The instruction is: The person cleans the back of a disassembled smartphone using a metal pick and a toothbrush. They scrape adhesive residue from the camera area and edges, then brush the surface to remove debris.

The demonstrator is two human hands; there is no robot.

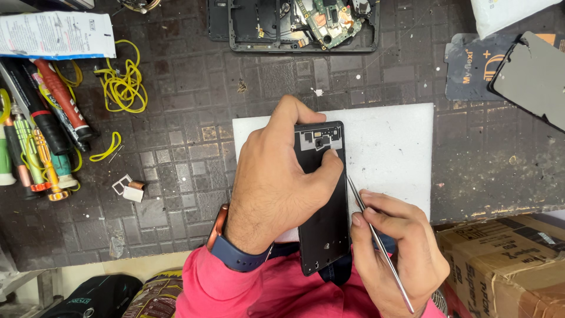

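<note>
Dark tiled worktop point(176, 176), white foam pad point(388, 147) on it. Your left hand point(276, 182) clamps the black phone frame point(323, 206) against the pad's near edge; your right hand point(400, 253) pinches a thin metal pry tool point(376, 241), tip beside the frame. A slip could gouge it. Brown cardboard box point(506, 265) at right, contents hidden.

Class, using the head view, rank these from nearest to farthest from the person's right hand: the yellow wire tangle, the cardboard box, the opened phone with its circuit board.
From the right hand:
1. Cardboard box, just beside it at lower right.
2. Opened phone with circuit board, at the top edge, centre.
3. Yellow wire tangle, far upper left.
</note>
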